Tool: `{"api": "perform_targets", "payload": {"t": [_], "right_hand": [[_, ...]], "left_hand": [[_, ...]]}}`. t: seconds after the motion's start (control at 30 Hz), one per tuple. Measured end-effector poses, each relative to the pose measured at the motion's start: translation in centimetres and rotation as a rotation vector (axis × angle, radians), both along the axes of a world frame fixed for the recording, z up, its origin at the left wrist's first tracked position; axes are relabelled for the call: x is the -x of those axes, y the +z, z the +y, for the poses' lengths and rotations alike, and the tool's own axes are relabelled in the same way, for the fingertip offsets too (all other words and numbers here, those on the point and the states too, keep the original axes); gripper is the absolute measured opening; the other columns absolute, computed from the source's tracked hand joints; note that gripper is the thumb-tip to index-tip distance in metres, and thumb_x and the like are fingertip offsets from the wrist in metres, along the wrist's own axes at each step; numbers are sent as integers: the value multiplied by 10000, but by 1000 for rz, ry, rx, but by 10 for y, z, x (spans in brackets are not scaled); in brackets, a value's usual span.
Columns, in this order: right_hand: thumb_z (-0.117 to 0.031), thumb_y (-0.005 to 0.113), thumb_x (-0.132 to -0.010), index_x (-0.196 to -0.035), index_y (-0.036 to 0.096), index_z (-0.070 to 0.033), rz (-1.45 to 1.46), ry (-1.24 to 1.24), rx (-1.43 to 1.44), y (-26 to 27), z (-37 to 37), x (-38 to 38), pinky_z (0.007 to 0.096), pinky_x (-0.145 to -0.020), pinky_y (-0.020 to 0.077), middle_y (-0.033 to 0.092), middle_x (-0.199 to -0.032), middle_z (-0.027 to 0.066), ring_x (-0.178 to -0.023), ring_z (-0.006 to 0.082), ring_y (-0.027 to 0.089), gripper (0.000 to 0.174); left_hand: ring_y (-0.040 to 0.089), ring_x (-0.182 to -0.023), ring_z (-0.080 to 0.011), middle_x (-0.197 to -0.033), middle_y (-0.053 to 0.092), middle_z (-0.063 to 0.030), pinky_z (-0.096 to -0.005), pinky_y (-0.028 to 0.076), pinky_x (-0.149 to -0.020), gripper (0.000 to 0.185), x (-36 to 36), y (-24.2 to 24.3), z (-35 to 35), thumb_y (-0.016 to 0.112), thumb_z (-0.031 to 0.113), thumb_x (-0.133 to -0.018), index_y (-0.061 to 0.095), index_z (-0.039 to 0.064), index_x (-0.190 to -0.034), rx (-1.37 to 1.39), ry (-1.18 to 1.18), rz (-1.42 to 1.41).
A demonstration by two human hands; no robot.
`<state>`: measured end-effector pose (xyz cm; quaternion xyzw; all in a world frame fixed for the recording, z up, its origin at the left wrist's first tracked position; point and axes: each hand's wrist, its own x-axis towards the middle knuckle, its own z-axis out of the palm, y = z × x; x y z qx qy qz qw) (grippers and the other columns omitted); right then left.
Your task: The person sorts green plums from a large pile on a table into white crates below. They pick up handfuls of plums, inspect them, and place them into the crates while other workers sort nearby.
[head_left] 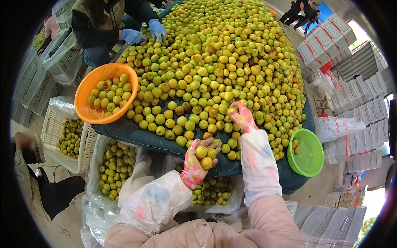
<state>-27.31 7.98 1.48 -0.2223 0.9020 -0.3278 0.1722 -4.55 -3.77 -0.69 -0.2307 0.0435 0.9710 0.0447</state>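
My left hand [197, 162], in a pink floral glove with bare fingertips, is palm up at the table's front edge. Several round yellow-green fruits [206, 162], which look like jujubes, rest in it. Further forward and to the right, my right hand [244, 117], in a matching glove, pinches a single fruit [232, 110] just over the pile. That large heap of jujubes [214, 62] spreads over a table padded with dark cloth [149, 136]. Some fruits have brown patches. Pale patterned sleeve covers reach over both of my forearms.
An orange plastic basket [81, 102] with fruits sits at the table's left edge, a green basin [310, 155] at its right. Below are lined crates of fruit [93, 179] and a white crate [51, 122]. A co-worker's blue-gloved hands [133, 36] touch the heap. Stacked boxes [328, 40] stand right.
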Motion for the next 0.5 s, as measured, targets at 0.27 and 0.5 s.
{"api": "perform_targets", "payload": {"t": [0.27,0.5], "right_hand": [[-335,639,-873,-1284,568,-138,329,-37,-66,-7,-40,37,419,-1023,419,541,-1338,151,-1222,337,525,461],[-310,652,-809,-1082,669,-144,362,129,-775,4,-104,49,429,-853,502,672,-1066,108,-1023,310,634,320]], "left_hand": [[582,-1132,-254,-1305,566,-112,-321,515,-669,505,11,16,-8,410,430,-978,454,149,-1395,11,34,132],[592,-1069,-248,-1233,594,-107,-333,521,-663,517,5,29,-8,415,451,-974,460,143,-1386,21,19,140]]}}
